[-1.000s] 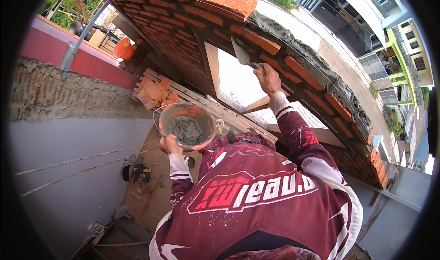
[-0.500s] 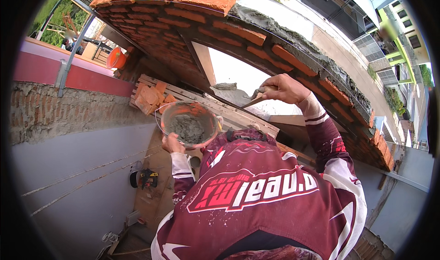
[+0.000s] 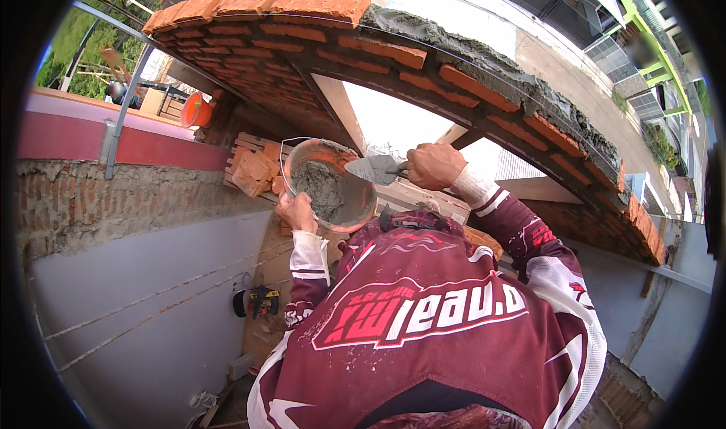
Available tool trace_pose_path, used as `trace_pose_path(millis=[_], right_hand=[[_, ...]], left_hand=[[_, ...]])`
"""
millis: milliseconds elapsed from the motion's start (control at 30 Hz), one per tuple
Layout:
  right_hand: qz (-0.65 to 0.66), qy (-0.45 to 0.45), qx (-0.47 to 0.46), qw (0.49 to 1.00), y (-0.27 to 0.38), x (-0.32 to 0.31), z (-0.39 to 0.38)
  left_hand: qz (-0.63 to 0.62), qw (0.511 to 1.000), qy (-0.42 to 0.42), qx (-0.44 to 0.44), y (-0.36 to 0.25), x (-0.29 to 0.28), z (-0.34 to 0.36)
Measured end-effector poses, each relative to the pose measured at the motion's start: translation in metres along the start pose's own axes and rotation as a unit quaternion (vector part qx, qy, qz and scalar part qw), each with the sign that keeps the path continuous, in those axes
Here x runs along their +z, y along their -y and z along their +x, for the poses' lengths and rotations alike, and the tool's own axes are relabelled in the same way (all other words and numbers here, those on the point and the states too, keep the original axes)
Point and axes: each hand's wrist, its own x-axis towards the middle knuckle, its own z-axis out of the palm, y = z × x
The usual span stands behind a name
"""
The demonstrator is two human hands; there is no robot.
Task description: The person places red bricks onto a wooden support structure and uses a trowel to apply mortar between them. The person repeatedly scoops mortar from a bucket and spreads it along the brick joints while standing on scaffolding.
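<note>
The right hand [image 3: 432, 166] has come down from the mortar bed on top of the brick wall [image 3: 393, 51] and now holds the trowel [image 3: 376, 169] at the rim of the mortar bucket [image 3: 330, 184], placing the blade for reloading. Its fingers are closed around the trowel handle. The left hand [image 3: 296, 212] is clamped on the bucket's near rim, holding it below the wall top.

An outdoor building site high above a street [image 3: 560, 66], shown by the half-laid brick wall [image 3: 393, 51] topped with wet mortar [image 3: 484, 51] and stacked loose bricks [image 3: 253, 168].
</note>
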Motion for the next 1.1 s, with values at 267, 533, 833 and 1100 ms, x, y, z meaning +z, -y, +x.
trace_pose_path(millis=[267, 533, 833, 1100], right_hand=[[-0.142, -0.028, -0.072, 0.987, 0.058, 0.053, 0.050], [0.038, 0.013, -0.126, 0.991, 0.042, 0.056, 0.024], [-0.163, -0.136, -0.014, 0.977, 0.023, 0.023, 0.020], [0.139, -0.002, -0.082, 0.987, 0.035, 0.059, 0.020]], left_hand=[[0.066, 0.951, 0.151, 0.260, -0.040, 0.056, 0.009], [0.003, 0.973, 0.188, 0.134, -0.048, 0.062, 0.018], [0.060, 0.920, 0.226, 0.315, -0.057, 0.068, 0.005], [0.068, 0.917, 0.234, 0.316, -0.067, 0.084, -0.002]])
